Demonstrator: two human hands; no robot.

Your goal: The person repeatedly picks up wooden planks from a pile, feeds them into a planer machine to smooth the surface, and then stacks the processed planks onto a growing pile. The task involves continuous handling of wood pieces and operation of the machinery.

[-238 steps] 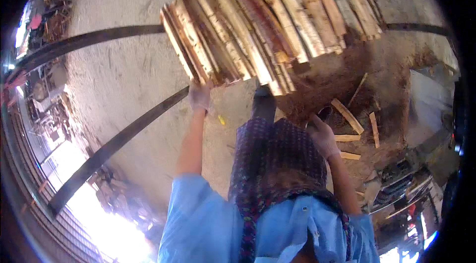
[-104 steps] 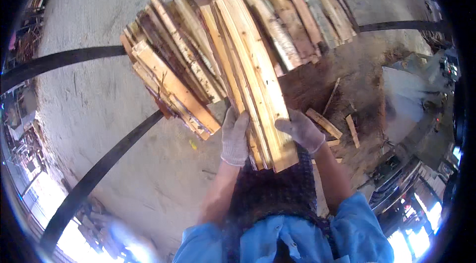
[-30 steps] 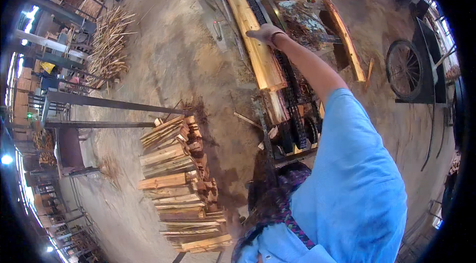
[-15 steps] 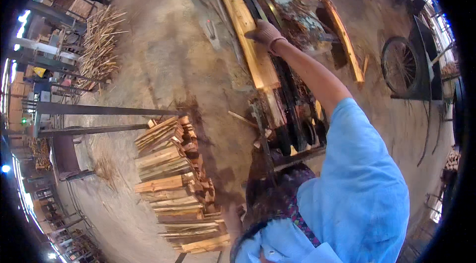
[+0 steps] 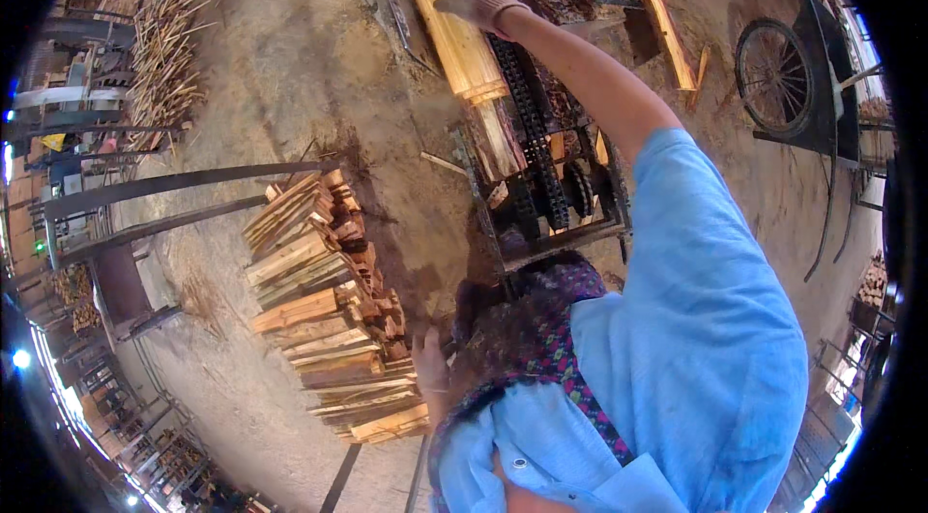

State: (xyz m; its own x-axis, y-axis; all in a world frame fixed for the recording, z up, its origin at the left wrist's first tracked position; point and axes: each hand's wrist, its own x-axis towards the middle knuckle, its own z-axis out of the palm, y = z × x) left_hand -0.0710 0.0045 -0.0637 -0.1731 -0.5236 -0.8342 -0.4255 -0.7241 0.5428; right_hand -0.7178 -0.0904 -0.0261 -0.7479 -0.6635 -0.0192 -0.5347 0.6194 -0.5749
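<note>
My right hand (image 5: 478,4), in a pale glove, lies closed over the right edge of a long yellow wooden plank (image 5: 440,25). The plank rests lengthwise along the left side of a dark machine frame with a chain track (image 5: 541,165). Beyond the plank's near end, a narrower pale wood piece (image 5: 499,138) shows. Low by my body, my left hand (image 5: 430,363) hangs with its fingers apart, beside a stack of split wood pieces (image 5: 319,310). It holds nothing that I can see.
A long bark-edged slab (image 5: 657,15) lies right of the machine, and a spoked-wheel cart (image 5: 776,78) stands farther right. Dark metal bars (image 5: 184,189) run from the left toward the wood stack. A heap of thin sticks (image 5: 164,58) lies at the far left.
The whole view has shifted, so plank, machine and stack sit higher and farther left. My right hand stays on the plank. My left hand has come more into view beside the stack.
</note>
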